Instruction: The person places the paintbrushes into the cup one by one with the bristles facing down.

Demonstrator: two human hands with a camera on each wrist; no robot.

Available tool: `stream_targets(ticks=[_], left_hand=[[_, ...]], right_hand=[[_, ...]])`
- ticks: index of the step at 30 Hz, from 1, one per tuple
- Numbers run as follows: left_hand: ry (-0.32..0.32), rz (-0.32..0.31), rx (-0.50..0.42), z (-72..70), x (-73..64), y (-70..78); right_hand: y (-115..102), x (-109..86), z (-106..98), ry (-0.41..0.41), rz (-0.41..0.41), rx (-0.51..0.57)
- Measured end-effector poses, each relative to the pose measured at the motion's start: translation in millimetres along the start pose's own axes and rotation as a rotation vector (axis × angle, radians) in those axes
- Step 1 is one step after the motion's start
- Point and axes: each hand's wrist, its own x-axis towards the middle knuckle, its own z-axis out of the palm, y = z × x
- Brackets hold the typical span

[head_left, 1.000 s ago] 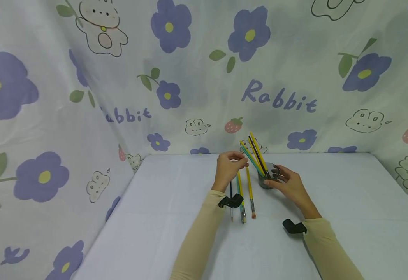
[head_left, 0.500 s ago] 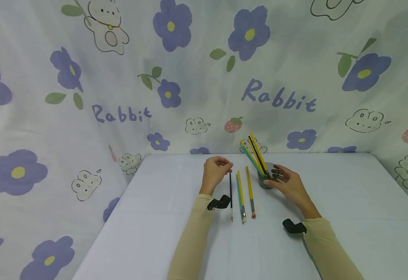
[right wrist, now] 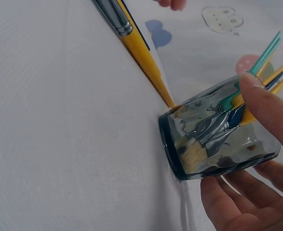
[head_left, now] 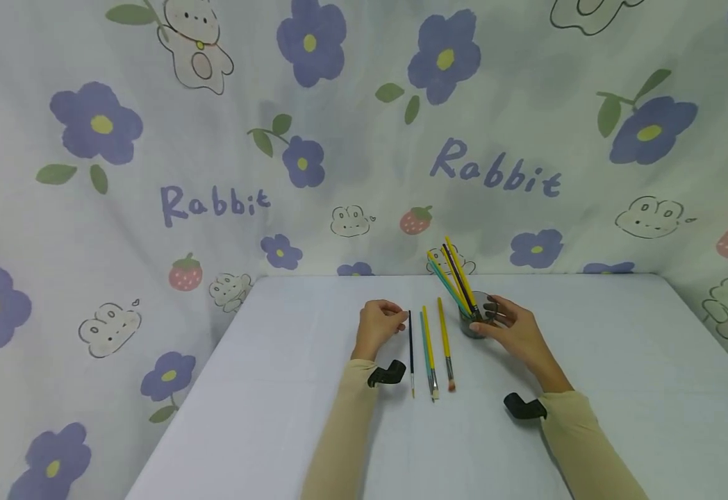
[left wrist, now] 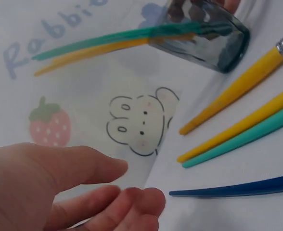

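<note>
My right hand (head_left: pixel 520 337) holds a grey see-through glass (right wrist: pixel 172 149), thumb on one side and fingers on the other. Several paintbrushes (head_left: pixel 458 279) lean in it, bristles down, with teal, yellow and dark handles. The left hand (head_left: pixel 376 329) hovers by the handle end of a dark blue paintbrush (left wrist: pixel 237 186) lying on the table. In the left wrist view its thumb and fingers are apart, with nothing between them, and the fingertips come close to that handle. A yellow paintbrush (head_left: pixel 428 330) and a teal paintbrush (left wrist: pixel 247 137) lie side by side; another yellow paintbrush (head_left: pixel 444 332) lies nearer the glass.
A white cloth covers the table (head_left: pixel 264 410). Behind and at the left hangs a printed curtain (head_left: pixel 364 139) with flowers and rabbits. Black wrist mounts (head_left: pixel 387 373) sit on both beige sleeves.
My left hand has moved away from the glass, leftward and then down to the dark blue paintbrush's handle end. The right hand stays on the glass. The view has shifted slightly.
</note>
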Motion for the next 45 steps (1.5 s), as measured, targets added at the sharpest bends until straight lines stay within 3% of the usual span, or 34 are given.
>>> stream_targets(ticks=[10,20,33,39,45], left_hand=[[-0.040,-0.074,0.245,15.8,-2.5,1.0],[-0.050,-0.035,0.422,26.7,-6.6,1.4],[-0.052,0.005,0.706,18.1,-4.7,8.0],[-0.062,0.015,0.686,10.5,-0.8,2.8],[-0.101,-0.045,0.510,-8.8,8.6,-5.6]], right_hand=[[-2.2,-2.1,-2.8,0.015,-0.040,0.013],[-1.5,-0.3,0.7,0.010,0.000,-0.003],[-1.5,1.7,2.7,0.018,-0.011,-0.010],[-3.1,3.3,4.4,0.021,-0.005,-0.010],[-5.2,3.9,5.1,0.023,-0.013,-0.010]])
